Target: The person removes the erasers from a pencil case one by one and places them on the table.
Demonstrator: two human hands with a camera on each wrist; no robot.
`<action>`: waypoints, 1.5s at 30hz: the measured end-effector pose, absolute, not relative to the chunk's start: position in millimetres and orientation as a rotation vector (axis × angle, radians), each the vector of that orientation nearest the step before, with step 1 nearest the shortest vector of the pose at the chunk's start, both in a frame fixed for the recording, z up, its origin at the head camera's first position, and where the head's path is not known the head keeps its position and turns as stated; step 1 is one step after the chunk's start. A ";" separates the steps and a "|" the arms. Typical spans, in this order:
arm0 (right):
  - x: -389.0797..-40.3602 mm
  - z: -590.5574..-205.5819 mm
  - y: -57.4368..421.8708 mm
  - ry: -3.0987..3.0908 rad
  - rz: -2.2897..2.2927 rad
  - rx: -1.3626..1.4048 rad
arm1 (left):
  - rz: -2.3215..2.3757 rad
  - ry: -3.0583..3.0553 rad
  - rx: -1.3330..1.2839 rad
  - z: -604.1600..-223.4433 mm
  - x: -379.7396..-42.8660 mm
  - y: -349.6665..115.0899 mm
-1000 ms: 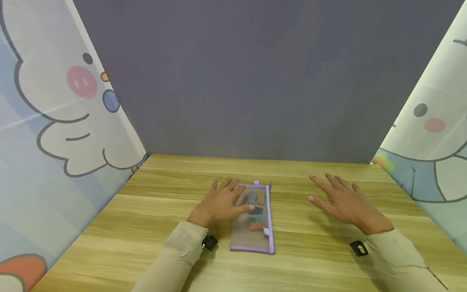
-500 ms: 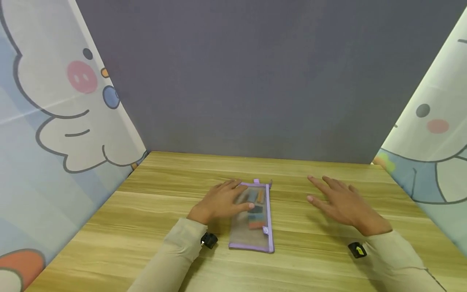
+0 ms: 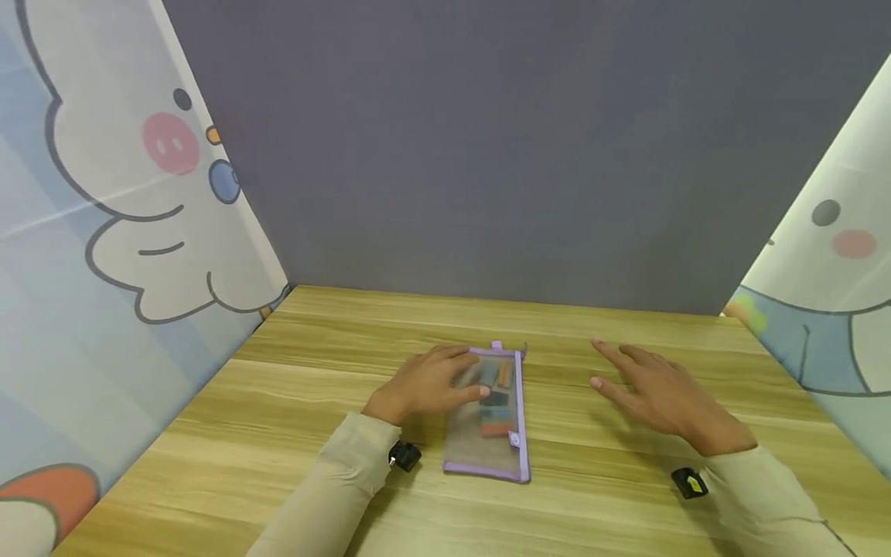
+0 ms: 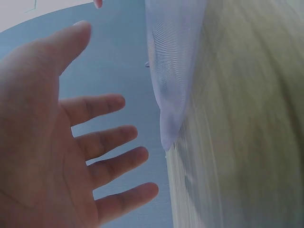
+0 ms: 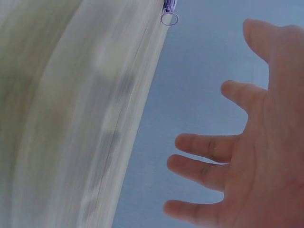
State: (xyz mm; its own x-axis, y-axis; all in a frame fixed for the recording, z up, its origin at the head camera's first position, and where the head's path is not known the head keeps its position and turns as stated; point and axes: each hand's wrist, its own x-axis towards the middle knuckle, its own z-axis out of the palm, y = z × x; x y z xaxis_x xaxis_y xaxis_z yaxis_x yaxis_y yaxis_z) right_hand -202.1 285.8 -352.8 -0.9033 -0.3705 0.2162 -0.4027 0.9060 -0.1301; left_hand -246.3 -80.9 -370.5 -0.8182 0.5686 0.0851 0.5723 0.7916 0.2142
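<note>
A mesh zip pouch (image 3: 473,452) with purple edging lies flat near the middle of the wooden table. Through its mesh show several blurred coloured pieces, orange, blue, dark and red; their kind is unclear. Above the pouch's left side hovers my left hand (image 3: 425,384), fingers extended and holding nothing. The left wrist view shows a gap between those fingertips (image 4: 130,133) and the pouch (image 4: 173,71). Off to the right, my right hand (image 3: 657,398) hangs over the table with spread fingers, also holding nothing. A purple zip-pull ring (image 5: 169,19) appears in the right wrist view.
The wood-grain table (image 3: 557,510) runs back to a dark grey panel (image 3: 501,155). Cartoon-printed cloth walls stand at the left (image 3: 49,309) and right (image 3: 849,325). Each sleeve carries a small black wrist device, one at the left (image 3: 405,456) and one at the right (image 3: 689,483).
The head view has shifted slightly. My left hand's fingers look closer together from above than a second ago. The right hand keeps nearly the same pose, and the pouch stays in place.
</note>
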 end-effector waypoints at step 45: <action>-200.1 -362.3 261.9 -3.013 0.392 0.680 | -0.455 -2.913 -1.130 -372.7 -236.0 -68.3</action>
State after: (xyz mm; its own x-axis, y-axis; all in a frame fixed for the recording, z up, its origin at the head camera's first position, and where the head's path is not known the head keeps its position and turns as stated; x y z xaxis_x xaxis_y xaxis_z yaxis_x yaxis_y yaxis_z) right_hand -200.1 261.9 -362.3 -0.9043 -0.4189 0.0819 -0.4259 0.8730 -0.2378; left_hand -236.0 -68.3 -372.7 -0.7438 0.6626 0.0887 0.6580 0.7023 0.2717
